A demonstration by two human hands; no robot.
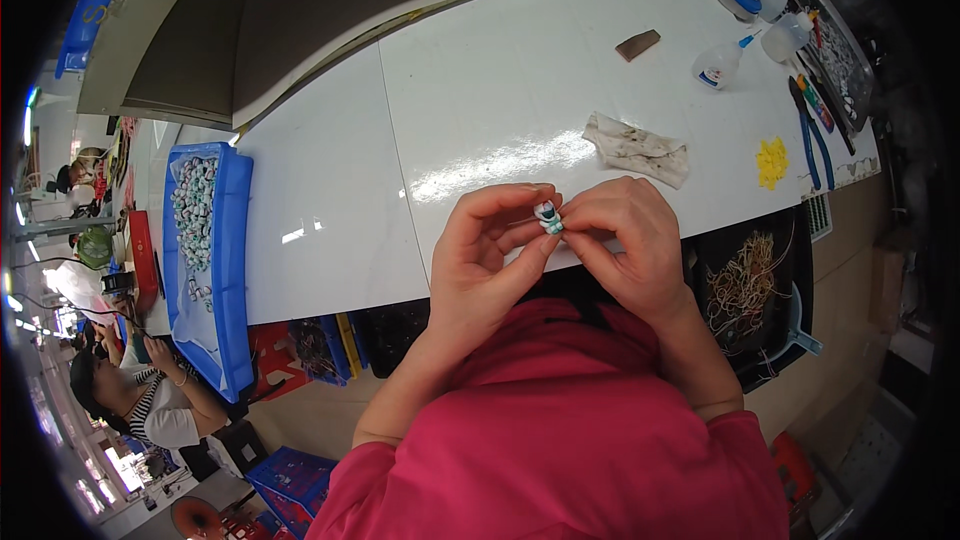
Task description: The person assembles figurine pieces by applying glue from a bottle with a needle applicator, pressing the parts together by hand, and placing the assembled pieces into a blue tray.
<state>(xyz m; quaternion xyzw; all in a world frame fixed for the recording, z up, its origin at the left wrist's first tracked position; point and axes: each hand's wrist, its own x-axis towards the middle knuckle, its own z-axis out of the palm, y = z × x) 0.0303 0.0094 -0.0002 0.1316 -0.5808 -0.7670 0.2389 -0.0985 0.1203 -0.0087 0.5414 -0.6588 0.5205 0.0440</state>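
Left hand: the left hand is raised just above the near edge of the white glossy worktable, its thumb and curled fingers pressed together on the small white and teal part.
Right hand: the right hand meets the left one at the same spot, with its fingertips pinching the part from the other side.
Held part: the small white and teal part sits between the fingertips of both hands, over the table's front edge and in front of the person's pink shirt; its exact shape is too small to tell.
Rag: a stained, crumpled off-white cloth lies on the table just beyond the right hand.
Right side of table: blue-handled pliers, a heap of small yellow pieces, squeeze bottles of clear liquid with blue caps and a small brown block.
Left side of table: a blue plastic tray lined with clear plastic holds many small round pieces.
Below table edge: a dark bin of tangled tan elastic bands stands to the right of the person.
Other people: a person in a striped top sits at far left.
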